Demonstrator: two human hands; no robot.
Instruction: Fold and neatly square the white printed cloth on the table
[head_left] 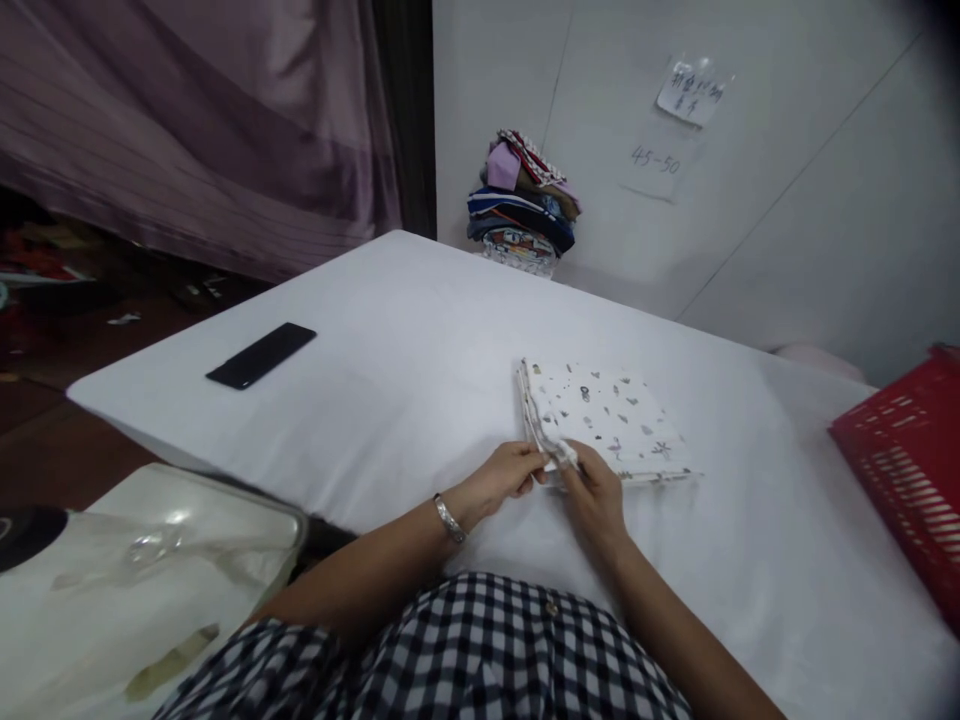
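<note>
While the left hand (504, 475) and the right hand (598, 497) meet at its near left corner, the folded white cloth (611, 405) lies flat on the white table (390, 310), a little right of the middle of the view. Thumb and fingers of each hand are pinched together on the cloth — the left at the corner, the right just beside it on a small bunched fold. Along the cloth's left side the layered edges show, and small dark and tan motifs are scattered over its upper face.

A silver bracelet (450, 518) circles the left wrist, and a black-and-white checked shirt (480, 655) fills the bottom of the view. Well apart from the hands, a flat black object (262, 356) lies near the table's left end. By the far edge, a stack of folded clothes (521, 205) rises beside the pale wall (622, 60), which bears a paper note (656, 165) reading "45-50". At the right stands a red basket (877, 415) — only partly in view. A purple curtain (225, 110) hangs at the upper left.
</note>
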